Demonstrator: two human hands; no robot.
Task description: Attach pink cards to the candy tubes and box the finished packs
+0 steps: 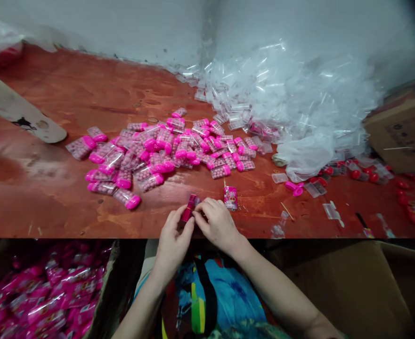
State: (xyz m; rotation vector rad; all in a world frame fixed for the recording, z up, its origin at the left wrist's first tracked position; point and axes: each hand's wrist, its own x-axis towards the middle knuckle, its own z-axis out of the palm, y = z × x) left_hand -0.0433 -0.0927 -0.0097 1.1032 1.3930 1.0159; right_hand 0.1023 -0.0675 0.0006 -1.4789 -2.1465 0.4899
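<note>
Near the front edge of the table, my left hand (174, 234) is closed on a small dark-pink bundle (188, 213), with thumb and fingers at its sides. A thin light line crosses the bundle; it may be a stack of wrappers, but I cannot tell. My right hand (217, 225) pinches at the bundle's right side, its fingertips close together. Just beyond the right hand lies a pink printed packet (230, 197). Farther back is a heap of clear candy containers (165, 139) with pink caps and pale pink balls inside.
Clear empty containers (249, 89) and plastic bags pile up at the back right, beside a cardboard box (401, 129). Red-capped pieces (364, 172) lie at right. A pale tapered object (23, 110) is at left. Below stand a box of pink packets (52, 292) and an open carton (355, 287).
</note>
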